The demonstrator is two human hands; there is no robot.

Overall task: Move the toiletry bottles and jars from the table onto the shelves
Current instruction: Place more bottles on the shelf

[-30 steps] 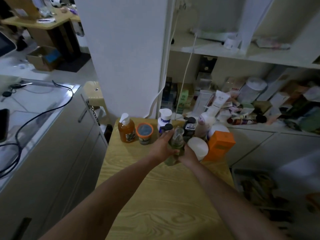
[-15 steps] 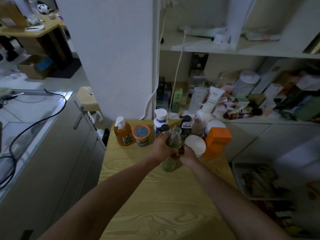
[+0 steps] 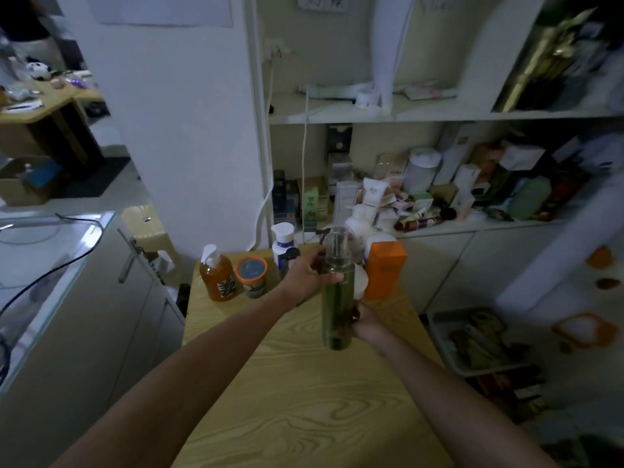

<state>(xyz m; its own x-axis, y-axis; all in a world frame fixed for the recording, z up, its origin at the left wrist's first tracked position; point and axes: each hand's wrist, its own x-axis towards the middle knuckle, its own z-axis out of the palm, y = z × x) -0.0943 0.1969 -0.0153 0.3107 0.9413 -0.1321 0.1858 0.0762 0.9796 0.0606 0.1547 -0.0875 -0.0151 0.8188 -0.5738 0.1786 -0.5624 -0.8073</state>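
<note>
Our hands share the tall green bottle (image 3: pixel 337 309): our left hand (image 3: pixel 309 275) curls round its shoulder just under the clear cap (image 3: pixel 337 243), and our right hand (image 3: pixel 366 324) wraps its lower body from behind. It hangs upright above the tabletop (image 3: pixel 304 383), short of the cluttered shelf (image 3: pixel 506 224). Nearly full, it should feel weighty. Its smooth walls look slippery, so we would grip the body, never the cap.

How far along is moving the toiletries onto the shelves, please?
Done: cannot tell. The left hand and right hand hold the tall green clear-capped bottle above the wooden table. The amber pump bottle, orange-lidded jar and white-capped bottle wait there.
</note>
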